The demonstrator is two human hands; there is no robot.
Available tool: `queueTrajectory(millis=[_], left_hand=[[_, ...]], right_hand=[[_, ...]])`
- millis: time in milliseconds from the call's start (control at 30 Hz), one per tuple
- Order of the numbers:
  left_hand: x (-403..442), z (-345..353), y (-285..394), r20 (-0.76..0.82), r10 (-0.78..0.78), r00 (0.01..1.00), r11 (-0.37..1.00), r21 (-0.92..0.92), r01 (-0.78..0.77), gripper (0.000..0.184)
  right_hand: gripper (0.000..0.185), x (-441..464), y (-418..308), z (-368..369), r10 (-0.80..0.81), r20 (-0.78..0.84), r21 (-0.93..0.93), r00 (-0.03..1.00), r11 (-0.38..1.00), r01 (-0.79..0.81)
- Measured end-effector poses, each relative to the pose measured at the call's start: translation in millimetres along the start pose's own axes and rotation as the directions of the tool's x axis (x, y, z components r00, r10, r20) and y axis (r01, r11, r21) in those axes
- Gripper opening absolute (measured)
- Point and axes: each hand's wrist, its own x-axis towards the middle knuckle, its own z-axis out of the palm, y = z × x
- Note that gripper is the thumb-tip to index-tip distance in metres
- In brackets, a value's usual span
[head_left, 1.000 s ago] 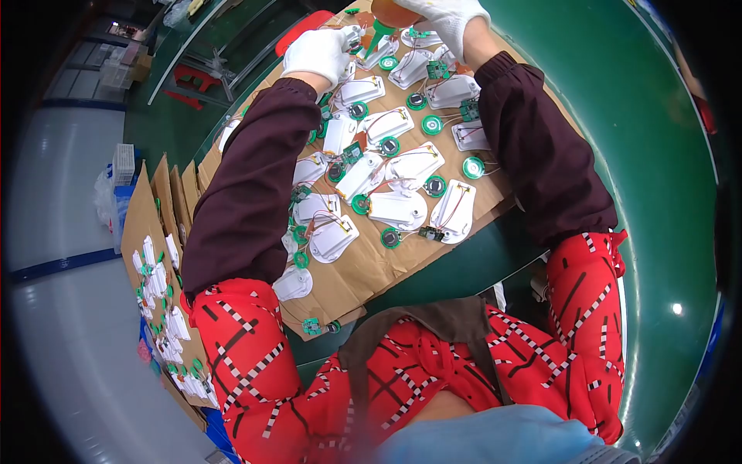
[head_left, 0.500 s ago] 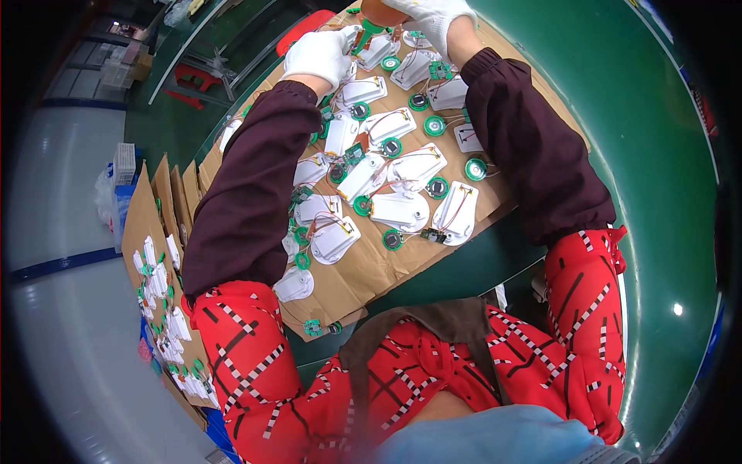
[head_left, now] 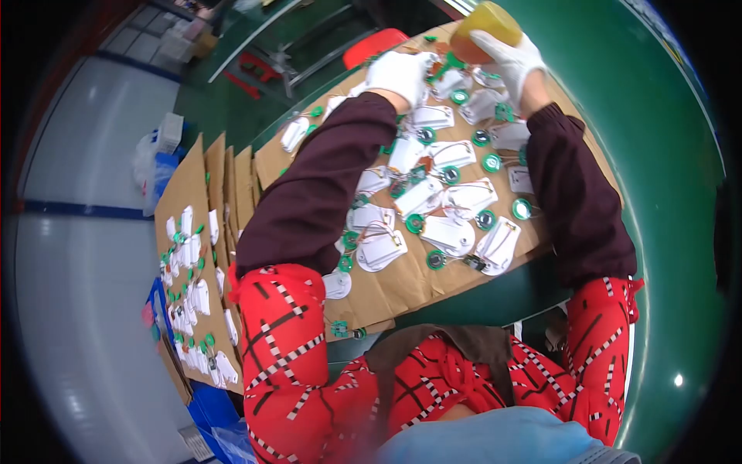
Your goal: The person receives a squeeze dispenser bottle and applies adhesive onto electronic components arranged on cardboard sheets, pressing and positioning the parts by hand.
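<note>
My right hand [head_left: 516, 63], in a white glove, is wrapped round an amber bottle [head_left: 495, 25] with a green tip, tilted with the tip pointing down and left over the far parts. Close to that tip is my left hand [head_left: 399, 77], also gloved, its fingers pressed together; what they pinch is too small to name. Below both hands, white plastic housings [head_left: 450, 234] lie on a cardboard sheet [head_left: 402, 288], wired to green round pieces [head_left: 490, 162] and small green circuit boards.
More cardboard sheets [head_left: 220, 174] with similar white parts stand at the left. A red stool [head_left: 374, 48] is beyond the green table [head_left: 661, 232]. A blue bin [head_left: 210, 408] sits at the lower left.
The view has swung, so the table and both hands appear lower and further right. The bottle now shows more fully, still in my right hand.
</note>
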Motion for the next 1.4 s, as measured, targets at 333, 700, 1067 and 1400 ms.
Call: queueTrajectory(millis=[333,700,1067,1400], left_hand=[[2,2,1,0.074,-0.004,0.997,1.0,0.019,0.002,0.051],[0,-3,1,0.123,-0.012,0.992,0.998,0.06,0.004,0.043],[3,-11,8,0.186,-0.099,0.978,0.995,0.047,0.092,0.023],[4,-12,8,0.217,-0.151,0.965,0.988,0.062,0.14,0.025]], right_hand=[[0.048,-10,-17,0,0.142,-0.092,-0.002,0.986,0.99,-0.143],[0.044,-15,-9,-8,0.078,-0.069,-0.017,0.995,0.997,-0.079],[0.045,-13,-12,-5,0.055,-0.063,0.247,0.996,0.968,-0.038],[0.036,-12,-21,-10,0.044,-0.093,0.129,0.995,0.991,-0.032]])
